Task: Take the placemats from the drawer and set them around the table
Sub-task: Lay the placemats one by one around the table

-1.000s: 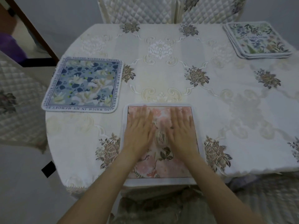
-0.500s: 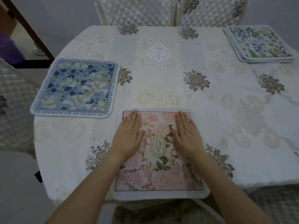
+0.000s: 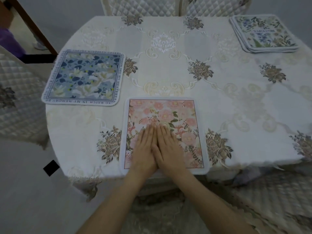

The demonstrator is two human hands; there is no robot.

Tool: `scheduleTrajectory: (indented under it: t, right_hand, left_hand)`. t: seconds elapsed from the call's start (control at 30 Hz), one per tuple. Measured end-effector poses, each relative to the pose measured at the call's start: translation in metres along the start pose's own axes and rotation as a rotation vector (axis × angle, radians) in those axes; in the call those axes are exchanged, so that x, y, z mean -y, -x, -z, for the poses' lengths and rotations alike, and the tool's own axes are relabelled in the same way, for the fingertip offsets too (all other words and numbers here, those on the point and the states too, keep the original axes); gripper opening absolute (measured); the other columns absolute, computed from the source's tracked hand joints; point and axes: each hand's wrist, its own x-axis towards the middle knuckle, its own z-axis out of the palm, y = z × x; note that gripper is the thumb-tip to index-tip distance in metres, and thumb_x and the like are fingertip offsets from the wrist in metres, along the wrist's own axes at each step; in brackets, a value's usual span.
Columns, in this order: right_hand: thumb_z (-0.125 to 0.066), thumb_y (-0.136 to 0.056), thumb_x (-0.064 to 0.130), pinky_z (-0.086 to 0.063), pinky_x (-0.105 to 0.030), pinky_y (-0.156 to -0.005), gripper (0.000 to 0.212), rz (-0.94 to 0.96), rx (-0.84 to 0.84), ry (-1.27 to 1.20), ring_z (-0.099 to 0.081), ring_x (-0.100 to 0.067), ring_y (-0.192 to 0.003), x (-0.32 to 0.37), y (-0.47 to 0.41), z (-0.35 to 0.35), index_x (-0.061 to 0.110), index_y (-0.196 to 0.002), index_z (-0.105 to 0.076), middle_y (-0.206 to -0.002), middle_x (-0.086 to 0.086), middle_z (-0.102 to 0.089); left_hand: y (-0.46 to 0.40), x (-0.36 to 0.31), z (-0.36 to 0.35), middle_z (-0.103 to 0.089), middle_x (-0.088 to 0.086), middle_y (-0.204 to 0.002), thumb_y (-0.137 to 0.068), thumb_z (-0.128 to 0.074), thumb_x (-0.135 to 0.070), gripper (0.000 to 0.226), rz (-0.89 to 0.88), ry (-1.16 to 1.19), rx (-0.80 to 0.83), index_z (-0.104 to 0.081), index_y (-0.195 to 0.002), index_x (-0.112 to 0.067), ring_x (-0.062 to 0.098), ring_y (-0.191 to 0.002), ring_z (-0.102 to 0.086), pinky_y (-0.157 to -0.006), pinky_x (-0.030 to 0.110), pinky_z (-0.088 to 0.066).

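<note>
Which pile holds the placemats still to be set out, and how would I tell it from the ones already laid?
Start from the round table with its cream floral cloth and look to its far right corner. The stack of placemats lies there, well away from both hands. Unlike the single blue placemat at the left and the single pink placemat at the near edge, it shows several layered edges and a green-and-blue botanical print.

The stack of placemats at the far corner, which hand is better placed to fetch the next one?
The right hand, probably. Both hands lie flat together on the pink placemat, but the stack sits at the far right corner; the left hand would have to cross over.
</note>
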Motion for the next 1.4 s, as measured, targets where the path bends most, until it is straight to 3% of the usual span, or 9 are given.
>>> scheduleTrajectory:
  t: [0.17, 0.37, 0.6, 0.73, 0.8, 0.9, 1.1, 1.27, 1.4]
  right_hand:
    - [0.013, -0.094, 0.059, 0.006, -0.034, -0.120, 0.075, 0.053, 0.031, 0.145, 0.016, -0.010, -0.146, -0.021, 0.007, -0.010, 0.014, -0.153, 0.004, -0.160, 0.000, 0.012]
    - [-0.009, -0.103, 0.043, -0.007, -0.039, -0.120, 0.059, 0.126, 0.027, 0.284, 0.002, -0.012, -0.148, -0.066, 0.021, 0.009, 0.013, -0.154, -0.008, -0.162, -0.001, -0.003]
    - [-0.009, -0.101, 0.048, 0.002, -0.031, -0.120, 0.061, 0.006, 0.068, 0.297, 0.008, -0.010, -0.148, -0.099, 0.045, 0.033, 0.020, -0.154, 0.000, -0.161, 0.003, 0.003]
    - [-0.009, -0.100, 0.051, 0.004, -0.033, -0.120, 0.063, -0.006, 0.190, 0.308, 0.010, -0.014, -0.147, -0.087, 0.042, 0.055, 0.022, -0.154, 0.003, -0.161, 0.002, 0.007]
    - [-0.021, -0.103, 0.043, -0.004, -0.038, -0.121, 0.058, -0.013, 0.202, 0.277, 0.000, -0.017, -0.149, -0.075, 0.043, 0.069, 0.022, -0.155, -0.007, -0.162, 0.001, -0.004]
    - [-0.035, -0.102, 0.035, -0.028, -0.041, -0.115, 0.052, 0.035, 0.070, 0.154, -0.029, -0.020, -0.142, -0.050, 0.057, 0.099, 0.019, -0.151, -0.028, -0.154, -0.002, -0.033]
    - [-0.044, -0.099, 0.028, -0.047, -0.037, -0.098, 0.043, 0.172, -0.241, 0.044, -0.055, -0.021, -0.115, -0.002, 0.129, 0.154, 0.010, -0.137, -0.051, -0.127, -0.005, -0.060]
    - [-0.039, -0.097, 0.034, -0.042, -0.043, -0.104, 0.046, 0.135, -0.340, 0.116, -0.051, -0.023, -0.125, 0.027, 0.215, 0.160, 0.013, -0.136, -0.053, -0.133, -0.003, -0.058]
    - [-0.035, -0.099, 0.039, -0.044, -0.047, -0.101, 0.048, 0.027, -0.372, 0.163, -0.050, -0.026, -0.126, 0.043, 0.287, 0.137, 0.013, -0.136, -0.053, -0.134, -0.005, -0.058]
  left_hand:
    - [0.007, 0.002, -0.016, -0.001, 0.012, -0.160, -0.097, -0.025, -0.038, 0.068, 0.035, -0.072, 0.037, -0.005, -0.152, -0.006, 0.025, -0.148, 0.000, -0.118, 0.040, -0.002]
    - [0.025, 0.029, -0.002, 0.002, 0.007, -0.161, -0.103, -0.014, -0.042, 0.062, -0.049, -0.030, 0.060, -0.003, -0.152, -0.007, 0.016, -0.148, 0.007, -0.120, 0.035, 0.000]
    - [0.051, 0.060, 0.016, -0.007, 0.009, -0.161, -0.101, -0.007, -0.048, 0.065, -0.013, -0.088, 0.180, -0.010, -0.152, -0.007, 0.019, -0.148, -0.003, -0.119, 0.036, -0.006]
    - [0.045, 0.050, 0.048, -0.001, 0.009, -0.160, -0.089, 0.018, -0.059, 0.081, 0.007, -0.236, 0.334, 0.001, -0.152, -0.011, 0.022, -0.148, -0.002, -0.120, 0.035, -0.001]
    - [0.041, 0.036, 0.074, -0.013, 0.009, -0.160, -0.095, -0.003, -0.053, 0.070, 0.041, -0.281, 0.392, -0.010, -0.153, -0.014, 0.025, -0.147, -0.013, -0.119, 0.040, -0.013]
    - [0.046, 0.011, 0.115, -0.046, 0.007, -0.141, -0.099, -0.031, -0.035, 0.049, 0.059, -0.344, 0.280, -0.035, -0.142, -0.012, 0.027, -0.128, -0.042, -0.104, 0.039, -0.036]
    - [0.099, -0.039, 0.176, -0.068, 0.005, -0.100, -0.091, -0.035, -0.031, 0.043, 0.032, -0.201, -0.125, -0.064, -0.114, -0.009, 0.026, -0.089, -0.060, -0.075, 0.037, -0.050]
    - [0.170, -0.085, 0.193, -0.064, 0.005, -0.121, -0.093, -0.041, -0.032, 0.044, -0.073, -0.049, -0.288, -0.060, -0.126, -0.009, 0.026, -0.112, -0.056, -0.093, 0.041, -0.046]
    - [0.229, -0.100, 0.180, -0.053, 0.003, -0.139, -0.094, -0.037, -0.037, 0.051, -0.140, 0.006, -0.208, -0.050, -0.139, -0.015, 0.026, -0.130, -0.047, -0.107, 0.041, -0.034]
